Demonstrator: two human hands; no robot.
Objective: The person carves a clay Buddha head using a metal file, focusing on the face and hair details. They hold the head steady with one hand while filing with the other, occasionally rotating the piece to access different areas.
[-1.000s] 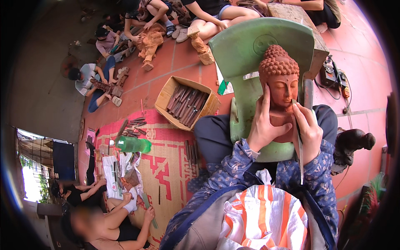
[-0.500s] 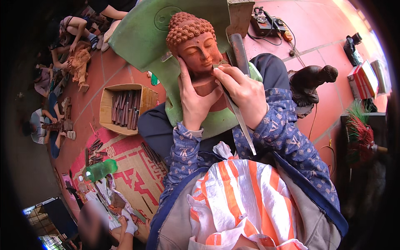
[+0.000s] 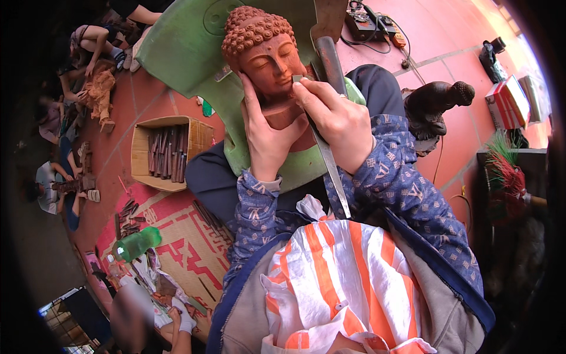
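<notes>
A reddish-brown carved wooden Buddha head (image 3: 263, 53) lies face up on a green plastic sheet (image 3: 177, 50) over my lap. My left hand (image 3: 268, 133) holds it by the cheek and neck, with the fingers along the jaw and the thumb spread across below the chin. My right hand (image 3: 336, 118) pinches a long grey metal file (image 3: 333, 177). The file's flat end rests by the corner of the carved mouth, and its narrow end points back toward my body. Whether that flat end touches the wood is hard to see. Just beyond my right hand lies a dark cylindrical handle (image 3: 330, 62).
On the left, a cardboard box (image 3: 196, 144) holds several wooden-handled tools; more lie on the mat (image 3: 183, 251) near a green bottle (image 3: 138, 243). At right are a dark seated statue (image 3: 433, 112) and a black power unit (image 3: 365, 29) with cables. Other people work at far left.
The whole view has shifted, so the scene sits slightly further left and up. The file's flat end has moved a little up along the cheek side. Both hands keep their hold.
</notes>
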